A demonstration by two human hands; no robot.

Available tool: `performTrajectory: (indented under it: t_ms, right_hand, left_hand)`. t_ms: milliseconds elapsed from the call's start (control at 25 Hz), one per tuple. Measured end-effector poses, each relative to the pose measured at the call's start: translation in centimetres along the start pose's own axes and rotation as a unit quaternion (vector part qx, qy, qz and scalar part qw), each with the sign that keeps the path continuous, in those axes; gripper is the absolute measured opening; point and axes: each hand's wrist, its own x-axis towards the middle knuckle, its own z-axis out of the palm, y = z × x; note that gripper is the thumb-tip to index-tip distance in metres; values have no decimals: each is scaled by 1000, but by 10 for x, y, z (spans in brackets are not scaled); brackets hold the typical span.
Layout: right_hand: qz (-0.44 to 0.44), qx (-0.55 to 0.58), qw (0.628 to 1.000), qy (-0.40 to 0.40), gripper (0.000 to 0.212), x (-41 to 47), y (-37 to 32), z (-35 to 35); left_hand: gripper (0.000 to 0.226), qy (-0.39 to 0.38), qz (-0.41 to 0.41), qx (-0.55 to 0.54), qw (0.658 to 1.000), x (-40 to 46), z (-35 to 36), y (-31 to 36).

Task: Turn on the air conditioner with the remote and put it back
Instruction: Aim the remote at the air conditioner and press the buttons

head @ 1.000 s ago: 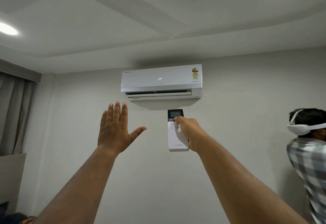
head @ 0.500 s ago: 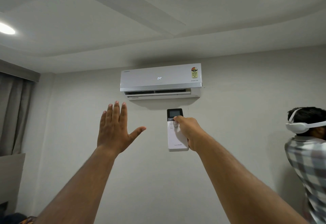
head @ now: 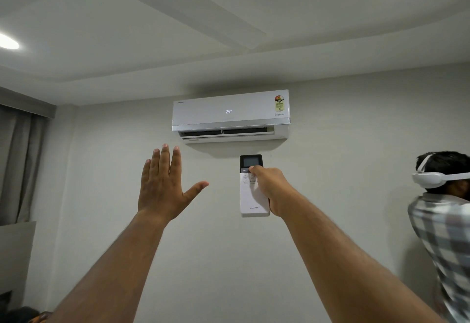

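A white air conditioner [head: 230, 115] hangs high on the wall, its display reading 24° and its louver open below. My right hand [head: 272, 187] grips a white remote [head: 250, 200] with a dark screen at its top, held upright and pointed up at the unit. The thumb rests on the buttons just under the screen. My left hand [head: 164, 185] is raised to the left of the remote, palm toward the wall, fingers spread and holding nothing.
Another person [head: 442, 221] in a checked shirt with a white headset stands at the right edge. Grey curtains [head: 20, 165] hang at the left. A ceiling fan blade [head: 193, 9] stretches overhead, and a ceiling light [head: 9, 42] glows at upper left.
The thumb has shifted slightly up on the remote's buttons. Both arms stay raised almost where they were.
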Motion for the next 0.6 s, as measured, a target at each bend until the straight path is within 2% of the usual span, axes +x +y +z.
performTrajectory:
  t_ms: [600]
  right_hand:
    - [-23, 4, 1000, -2, 20, -6, -3, 7]
  left_hand:
    - [113, 0, -11, -11, 1000, -4, -6, -4]
